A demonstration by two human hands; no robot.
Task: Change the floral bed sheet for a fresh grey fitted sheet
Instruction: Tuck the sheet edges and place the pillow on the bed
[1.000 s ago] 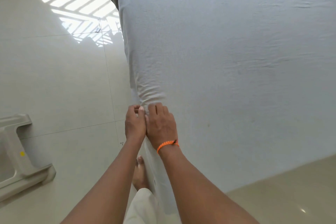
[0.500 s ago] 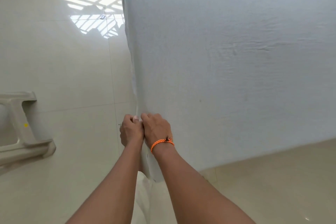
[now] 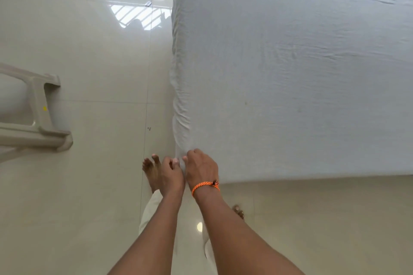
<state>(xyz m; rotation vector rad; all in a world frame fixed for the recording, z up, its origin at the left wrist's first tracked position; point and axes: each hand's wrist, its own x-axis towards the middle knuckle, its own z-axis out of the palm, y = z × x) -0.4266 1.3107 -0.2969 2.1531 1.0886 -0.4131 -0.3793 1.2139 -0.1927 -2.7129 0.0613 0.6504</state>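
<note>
Two bare forearms, sleeveless as far as the lower edge of the frame; left hand [image 3: 171, 174] unadorned, no ring or band showing; right hand [image 3: 202, 168] just beside it at lower centre, likewise ringless; thin braided orange cord bracelet [image 3: 205, 186] around the right wrist, flecked with paler strands, a small dark knot or tuft at its upper right end; loose pale cream cloth trousers [image 3: 150, 210] visible between and below the forearms; bare left foot [image 3: 152, 172] at lower centre, unshod; bare toes of the right foot [image 3: 238, 211] lower down, mostly hidden behind the right forearm.
</note>
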